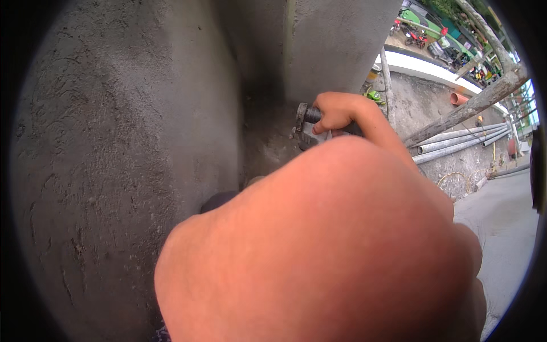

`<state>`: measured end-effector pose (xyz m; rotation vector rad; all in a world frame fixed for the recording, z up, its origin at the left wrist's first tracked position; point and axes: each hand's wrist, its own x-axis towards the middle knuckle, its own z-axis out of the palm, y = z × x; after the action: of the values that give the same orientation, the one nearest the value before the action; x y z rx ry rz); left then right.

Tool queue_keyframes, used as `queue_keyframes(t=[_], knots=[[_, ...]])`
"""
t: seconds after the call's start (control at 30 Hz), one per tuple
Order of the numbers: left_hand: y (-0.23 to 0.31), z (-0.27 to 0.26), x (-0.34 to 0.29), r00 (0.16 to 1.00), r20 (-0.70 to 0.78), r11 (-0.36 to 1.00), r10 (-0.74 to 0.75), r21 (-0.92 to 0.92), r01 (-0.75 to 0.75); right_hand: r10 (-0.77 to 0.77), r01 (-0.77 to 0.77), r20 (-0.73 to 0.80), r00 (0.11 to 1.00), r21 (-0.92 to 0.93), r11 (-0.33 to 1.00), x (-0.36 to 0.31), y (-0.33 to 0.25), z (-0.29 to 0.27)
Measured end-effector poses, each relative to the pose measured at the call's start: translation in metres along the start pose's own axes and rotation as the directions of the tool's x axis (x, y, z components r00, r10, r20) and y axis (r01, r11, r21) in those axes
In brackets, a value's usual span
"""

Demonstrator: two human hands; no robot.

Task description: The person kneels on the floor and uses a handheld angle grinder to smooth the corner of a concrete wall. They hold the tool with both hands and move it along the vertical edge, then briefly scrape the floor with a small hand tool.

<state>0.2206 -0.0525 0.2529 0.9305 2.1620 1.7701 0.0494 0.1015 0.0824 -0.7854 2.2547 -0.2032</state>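
Very close in front of me, the blurred back of my left hand fills the lower middle of the view. Bumps like knuckles run down its right side, but the fingers themselves are hidden. Beyond it, my right hand is closed round the dark handle of what looks like a plastering trowel. The tool's grey, mortar-smeared metal shows below the handle, partly covered by my hands. It is held low, near the inner corner where the grey plastered walls meet.
Rough wet plaster covers the wall at left; a smoother wall stands ahead. At right are wooden poles, grey pipes, an orange pipe piece and a concrete ledge. Parked motorcycles show farther off.
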Motion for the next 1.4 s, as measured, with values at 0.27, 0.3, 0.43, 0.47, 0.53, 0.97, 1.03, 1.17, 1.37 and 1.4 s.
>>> queue_keyframes(t=[0.27, 0.3, 0.43, 0.47, 0.53, 0.97, 1.03, 1.17, 1.37, 1.4], knots=[[0.000, -0.006, -0.019, 0.996, -0.013, 0.994, 0.085, -0.072, -0.085, -0.028, 0.021, -0.102, 0.994, -0.068, 0.997, -0.028, -0.018, -0.015], [-0.004, -0.002, -0.021, 0.997, -0.017, 0.991, 0.073, -0.115, -0.074, -0.033, 0.029, -0.071, 0.997, -0.064, 0.998, -0.029, -0.017, -0.014], [-0.085, -0.027, 0.022, 0.945, -0.299, 0.835, -0.133, 0.479, 0.269, -0.067, 0.058, -0.149, 0.987, -0.064, 0.996, -0.013, -0.019, -0.001], [-0.115, -0.028, 0.028, 0.899, -0.424, 0.837, -0.109, 0.449, 0.313, -0.064, 0.060, -0.163, 0.984, -0.026, 0.998, -0.008, -0.019, 0.001], [-0.186, -0.032, 0.038, 0.869, -0.481, 0.875, -0.115, 0.365, 0.318, -0.006, 0.006, -0.071, 0.997, -0.001, 1.000, 0.009, -0.024, 0.005], [-0.280, -0.007, 0.049, 0.795, -0.500, 0.835, -0.344, 0.224, 0.503, -0.214, 0.206, -0.117, 0.970, -0.079, 0.975, 0.106, 0.004, 0.041], [-0.286, -0.005, 0.052, 0.784, -0.492, 0.858, -0.377, 0.133, 0.496, -0.123, 0.121, -0.070, 0.990, -0.029, 0.992, 0.109, 0.014, 0.043], [-0.287, 0.000, 0.054, 0.813, -0.471, 0.868, -0.343, 0.173, 0.466, -0.216, 0.204, -0.078, 0.973, -0.131, 0.970, 0.110, 0.019, 0.051], [-0.273, 0.003, 0.053, 0.826, -0.448, 0.833, -0.342, 0.263, 0.487, -0.057, 0.060, -0.034, 0.998, 0.094, 0.994, 0.092, 0.013, 0.053], [-0.271, 0.002, 0.053, 0.815, -0.448, 0.832, -0.368, 0.232, 0.503, -0.096, 0.104, -0.054, 0.994, 0.149, 0.983, 0.087, 0.011, 0.052]])
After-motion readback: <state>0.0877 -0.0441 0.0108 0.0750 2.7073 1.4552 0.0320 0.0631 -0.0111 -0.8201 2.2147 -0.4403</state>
